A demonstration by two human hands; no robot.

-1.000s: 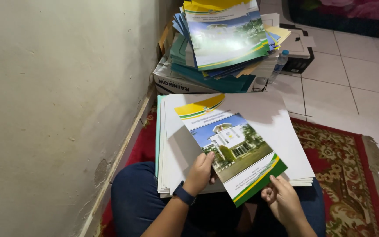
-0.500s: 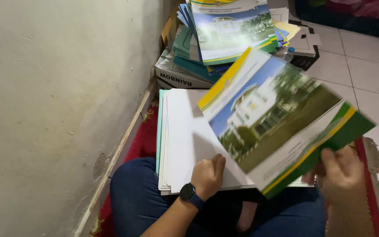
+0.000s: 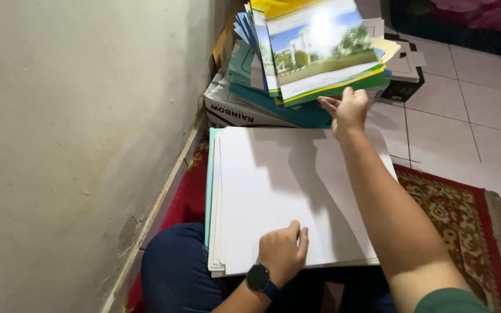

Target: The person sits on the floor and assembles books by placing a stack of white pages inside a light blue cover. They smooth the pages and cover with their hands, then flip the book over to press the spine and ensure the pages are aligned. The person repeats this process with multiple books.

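Left hand: my left hand (image 3: 283,250) rests loosely curled, fingers down, on the near edge of the white sheet stack (image 3: 285,191); it presses the top sheet and grips nothing.
Right hand: my right hand (image 3: 348,109) is extended forward, fingers spread open, touching the lower edge of the printed cover (image 3: 319,49); nothing is clamped in it.
Printed cover: it lies on top of the far pile (image 3: 273,75), picture side up, with a green and yellow border.
Far pile: fanned teal and blue covers, stacked on a cardboard box (image 3: 236,110) against the wall (image 3: 76,133).
White sheet stack: it lies across my lap, its far edge just beside the box.
Floor: red patterned rug (image 3: 453,214) under the stack's right corner; white tiles (image 3: 471,116) beyond.
Wrist: a dark watch (image 3: 258,277) on my left wrist.
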